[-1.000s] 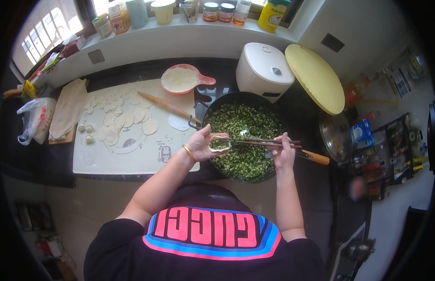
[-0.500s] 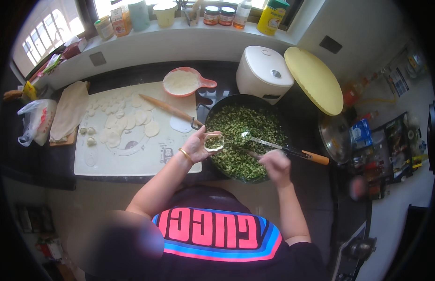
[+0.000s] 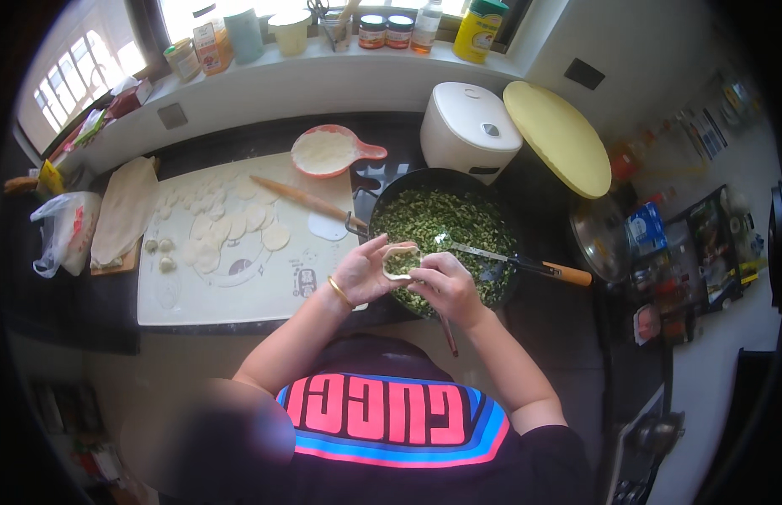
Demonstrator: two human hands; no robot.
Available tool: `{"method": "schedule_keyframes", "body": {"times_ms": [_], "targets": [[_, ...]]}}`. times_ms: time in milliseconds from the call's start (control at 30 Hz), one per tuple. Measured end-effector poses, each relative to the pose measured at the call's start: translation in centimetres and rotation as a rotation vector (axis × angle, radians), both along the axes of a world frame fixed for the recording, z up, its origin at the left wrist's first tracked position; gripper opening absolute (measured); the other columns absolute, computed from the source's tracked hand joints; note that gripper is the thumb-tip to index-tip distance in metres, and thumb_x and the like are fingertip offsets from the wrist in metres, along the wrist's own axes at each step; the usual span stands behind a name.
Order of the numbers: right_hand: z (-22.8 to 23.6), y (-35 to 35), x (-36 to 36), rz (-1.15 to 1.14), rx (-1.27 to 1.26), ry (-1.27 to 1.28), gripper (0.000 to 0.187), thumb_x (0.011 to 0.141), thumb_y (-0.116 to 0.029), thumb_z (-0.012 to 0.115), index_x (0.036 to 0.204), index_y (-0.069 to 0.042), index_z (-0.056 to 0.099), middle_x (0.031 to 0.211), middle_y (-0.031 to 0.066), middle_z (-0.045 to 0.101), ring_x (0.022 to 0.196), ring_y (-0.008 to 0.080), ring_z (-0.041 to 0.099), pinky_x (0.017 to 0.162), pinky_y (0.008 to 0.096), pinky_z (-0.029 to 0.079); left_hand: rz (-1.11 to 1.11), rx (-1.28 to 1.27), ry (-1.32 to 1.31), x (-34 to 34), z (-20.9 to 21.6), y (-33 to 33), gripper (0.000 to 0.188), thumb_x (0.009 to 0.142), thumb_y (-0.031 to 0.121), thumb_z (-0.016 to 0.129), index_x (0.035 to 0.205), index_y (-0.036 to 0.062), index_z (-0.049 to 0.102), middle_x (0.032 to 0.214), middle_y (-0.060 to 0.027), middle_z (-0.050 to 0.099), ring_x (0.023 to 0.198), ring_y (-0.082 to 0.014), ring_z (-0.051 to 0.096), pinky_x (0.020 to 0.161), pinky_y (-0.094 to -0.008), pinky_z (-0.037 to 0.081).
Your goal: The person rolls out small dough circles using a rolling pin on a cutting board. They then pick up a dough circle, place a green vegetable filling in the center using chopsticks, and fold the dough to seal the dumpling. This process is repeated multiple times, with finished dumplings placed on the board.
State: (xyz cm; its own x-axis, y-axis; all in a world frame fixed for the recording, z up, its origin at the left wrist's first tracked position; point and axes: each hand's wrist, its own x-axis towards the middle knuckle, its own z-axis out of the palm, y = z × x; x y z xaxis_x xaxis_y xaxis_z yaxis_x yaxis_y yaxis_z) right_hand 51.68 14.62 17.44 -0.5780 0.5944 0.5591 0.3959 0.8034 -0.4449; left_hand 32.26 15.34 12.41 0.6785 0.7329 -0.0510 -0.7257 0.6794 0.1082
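Observation:
Over the near left rim of a wide dark wok [image 3: 441, 172] full of chopped green filling [image 3: 483, 220], my left hand [image 3: 361, 271] cradles a round dough wrapper [image 3: 399, 263] with green filling in it. A gold bangle circles that wrist. My right hand [image 3: 448, 286] meets it from the right, thumb and fingers pinching the wrapper's edge. Below the right hand a thin reddish-brown stick [image 3: 449, 335] juts past the wok's rim; whether the hand holds it is hidden. A metal utensil with a wooden-tipped handle [image 3: 567, 273] lies across the wok's right side.
Left of the wok, a pale mat [image 3: 197, 295] carries dough rounds [image 3: 275, 236], small dough pieces and a rolling pin [image 3: 298, 198]. Behind stand a red bowl of flour [image 3: 325, 151], a white rice cooker [image 3: 471, 126] and a yellow round lid [image 3: 559, 139]. Jars line the windowsill.
My right hand has moved left and up from the wok's near right side to the wrapper and now pinches its edge. The wrapper has shifted slightly right in my left hand.

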Motion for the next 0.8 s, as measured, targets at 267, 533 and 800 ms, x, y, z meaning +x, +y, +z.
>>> {"method": "schedule_keyframes", "body": {"times_ms": [267, 533, 800], "targets": [[0.3, 0.8, -0.8, -0.013, 0.092, 0.044, 0.016, 0.064, -0.004, 0.072, 0.076, -0.005, 0.061, 0.082, 0.0084, 0.054, 0.074, 0.0249, 0.055, 0.064, 0.0334, 0.045, 0.039, 0.267, 0.161, 0.2, 1.4, -0.6, 0.050, 0.081, 0.011, 0.050, 0.128, -0.0030, 0.037, 0.119, -0.0135, 0.050, 0.109, -0.0218, 0.049, 0.096, -0.0359, 0.038], [1.8, 1.3, -1.4, -0.147, -0.234, 0.191, 0.013, 0.067, -0.004, 0.070, 0.078, -0.002, 0.062, 0.084, 0.0102, 0.054, 0.076, 0.0236, 0.055, 0.066, 0.0308, 0.045, 0.128, 0.612, 0.747, 0.4, 4.1, -0.7, 0.058, 0.077, 0.000, 0.062, 0.129, -0.0012, 0.037, 0.112, -0.0068, 0.053, 0.099, -0.0110, 0.054, 0.084, -0.0245, 0.047], [2.4, 1.8, -1.0, -0.125, -0.151, 0.114, 0.016, 0.067, -0.007, 0.070, 0.080, -0.003, 0.063, 0.087, 0.0106, 0.054, 0.083, 0.0249, 0.053, 0.071, 0.0331, 0.044, 0.261, 0.747, 0.889, 0.7, 3.5, -0.6, 0.064, 0.079, -0.002, 0.061, 0.135, 0.0003, 0.029, 0.112, -0.0070, 0.054, 0.099, -0.0112, 0.054, 0.086, -0.0261, 0.047]]}}
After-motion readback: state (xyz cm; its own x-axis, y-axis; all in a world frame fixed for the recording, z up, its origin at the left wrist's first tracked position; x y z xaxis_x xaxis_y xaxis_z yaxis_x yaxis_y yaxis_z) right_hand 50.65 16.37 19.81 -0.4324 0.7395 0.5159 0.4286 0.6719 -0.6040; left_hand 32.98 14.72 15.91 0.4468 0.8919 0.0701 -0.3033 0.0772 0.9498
